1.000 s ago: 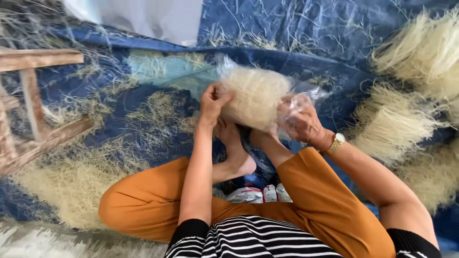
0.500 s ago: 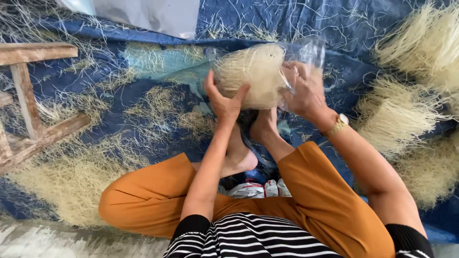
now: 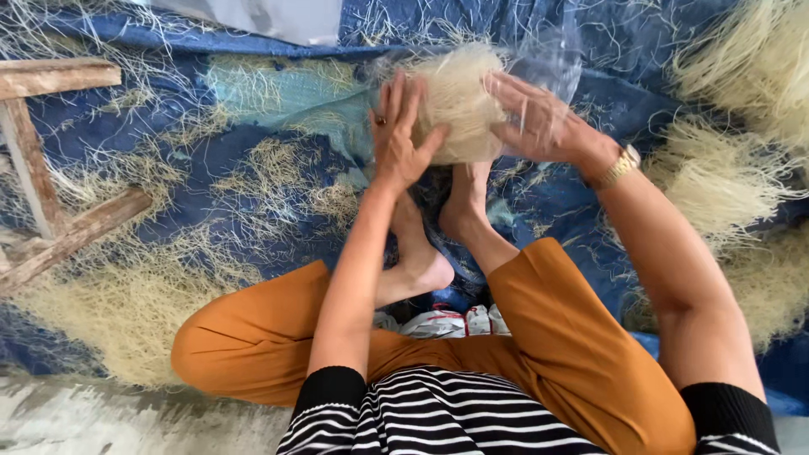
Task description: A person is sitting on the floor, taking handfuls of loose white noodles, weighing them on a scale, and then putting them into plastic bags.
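I see one blue tarp (image 3: 253, 160) filling the frame, littered with loose pale strands. Three heaps of dried noodles lie on it: two at the right edge (image 3: 742, 59) (image 3: 725, 185), one at lower left (image 3: 118, 312). One wooden frame (image 3: 50, 168) sits at the left edge. At upper centre, one noodle bundle (image 3: 455, 101) sits in one clear plastic bag (image 3: 548, 59). My left hand (image 3: 400, 135) presses its side, fingers spread; my right hand (image 3: 539, 122) grasps bag and bundle.
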